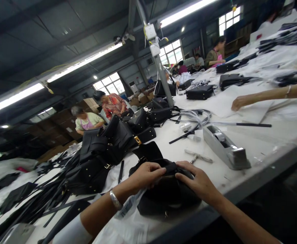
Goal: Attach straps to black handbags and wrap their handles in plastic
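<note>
Near the table's front edge lies a black handbag, its flap folded back away from me. My left hand is closed on the bag's upper edge, thumb on top. From the other side my right hand pinches the same edge, thumb and fingers around it. Between the two hands a short black strip of the bag shows; the bag's inside is too dark to make out. Clear plastic film lies beside and under the bag on the left.
A grey tape dispenser and a small metal tool lie right of the bag. Several black bags and straps are piled left. A metal post rises behind. A co-worker's hand rests on white sheets at right.
</note>
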The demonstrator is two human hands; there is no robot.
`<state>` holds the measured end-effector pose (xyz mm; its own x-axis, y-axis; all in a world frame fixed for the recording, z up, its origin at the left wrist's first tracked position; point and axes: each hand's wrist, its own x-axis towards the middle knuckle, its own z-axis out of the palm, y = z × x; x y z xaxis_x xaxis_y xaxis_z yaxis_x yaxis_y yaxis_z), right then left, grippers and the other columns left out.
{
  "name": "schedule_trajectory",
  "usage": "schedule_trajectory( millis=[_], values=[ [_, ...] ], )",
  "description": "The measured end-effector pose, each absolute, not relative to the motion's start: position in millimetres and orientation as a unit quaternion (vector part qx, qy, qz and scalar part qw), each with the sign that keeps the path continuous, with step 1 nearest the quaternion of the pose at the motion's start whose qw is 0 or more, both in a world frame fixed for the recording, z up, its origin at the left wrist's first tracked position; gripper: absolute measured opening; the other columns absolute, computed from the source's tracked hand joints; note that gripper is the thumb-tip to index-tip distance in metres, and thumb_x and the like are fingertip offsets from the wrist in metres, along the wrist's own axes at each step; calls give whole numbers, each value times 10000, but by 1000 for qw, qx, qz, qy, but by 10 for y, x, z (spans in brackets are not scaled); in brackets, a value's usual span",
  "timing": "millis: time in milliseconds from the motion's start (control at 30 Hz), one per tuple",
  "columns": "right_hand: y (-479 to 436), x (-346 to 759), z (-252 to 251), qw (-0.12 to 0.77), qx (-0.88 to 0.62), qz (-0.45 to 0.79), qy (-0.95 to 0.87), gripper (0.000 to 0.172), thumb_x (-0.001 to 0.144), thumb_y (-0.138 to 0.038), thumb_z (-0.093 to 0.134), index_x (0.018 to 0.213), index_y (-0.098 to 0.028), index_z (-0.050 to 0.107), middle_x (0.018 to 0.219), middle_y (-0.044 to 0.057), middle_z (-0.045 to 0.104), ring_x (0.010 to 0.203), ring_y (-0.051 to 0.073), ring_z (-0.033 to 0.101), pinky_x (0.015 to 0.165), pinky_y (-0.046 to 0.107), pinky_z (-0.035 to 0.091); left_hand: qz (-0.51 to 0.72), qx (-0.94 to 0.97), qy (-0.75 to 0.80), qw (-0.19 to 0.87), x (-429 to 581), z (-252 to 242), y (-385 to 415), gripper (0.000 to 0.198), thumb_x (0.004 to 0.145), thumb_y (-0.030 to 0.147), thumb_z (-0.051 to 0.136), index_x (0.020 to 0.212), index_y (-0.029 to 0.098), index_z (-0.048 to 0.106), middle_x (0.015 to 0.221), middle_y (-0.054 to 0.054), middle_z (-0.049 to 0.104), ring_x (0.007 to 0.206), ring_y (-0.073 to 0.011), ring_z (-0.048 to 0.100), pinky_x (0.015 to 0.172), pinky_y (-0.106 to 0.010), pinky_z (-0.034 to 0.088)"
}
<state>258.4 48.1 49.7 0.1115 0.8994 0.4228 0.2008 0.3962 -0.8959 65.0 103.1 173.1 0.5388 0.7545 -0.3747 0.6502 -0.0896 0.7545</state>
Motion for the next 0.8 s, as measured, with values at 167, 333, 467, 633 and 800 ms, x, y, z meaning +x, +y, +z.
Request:
schedule_trajectory(
  millis=[167, 333, 467, 633, 800],
  values=[
    [448, 2477, 471, 620, -468, 300, -553, 243, 846, -347, 728, 1072, -259, 726, 1132, 43, 716, 1107, 248, 651, 1033, 402, 489, 14, 755, 510, 411, 680, 1941, 1036, 486, 813, 619, 613, 666, 156, 588, 490, 63, 431, 406, -70, 358, 369, -192, 212],
    [408, 2405, 479, 641, -458, 281, -548, 240, 836, -319, 744, 1068, -262, 723, 1112, 44, 712, 1084, 247, 657, 1002, 402, 515, -48, 797, 486, 355, 739, 2090, 1048, 419, 846, 533, 573, 753, 139, 681, 580, -3, 603, 457, -100, 462, 416, -201, 304],
    [405, 2388, 457, 648, -454, 258, -555, 239, 844, -295, 732, 1082, -271, 710, 1114, 42, 706, 1087, 248, 650, 988, 408, 522, -99, 824, 464, 311, 845, 2140, 1097, 377, 852, 466, 559, 752, 135, 710, 612, -32, 664, 477, -114, 508, 428, -207, 313],
    [414, 2364, 435, 653, -458, 252, -548, 251, 831, -252, 738, 1079, -265, 708, 1107, 48, 706, 1075, 252, 649, 975, 419, 525, -132, 855, 436, 249, 1035, 2166, 1134, 384, 843, 454, 577, 649, 141, 688, 565, -29, 659, 488, -123, 539, 446, -214, 319],
    [409, 2341, 419, 653, -457, 252, -548, 268, 818, -216, 750, 1078, -265, 706, 1100, 40, 706, 1076, 247, 645, 974, 418, 521, -157, 861, 430, 220, 1173, 2185, 1080, 355, 852, 414, 563, 653, 146, 684, 551, -20, 660, 439, -112, 498, 436, -228, 291]
  ],
)
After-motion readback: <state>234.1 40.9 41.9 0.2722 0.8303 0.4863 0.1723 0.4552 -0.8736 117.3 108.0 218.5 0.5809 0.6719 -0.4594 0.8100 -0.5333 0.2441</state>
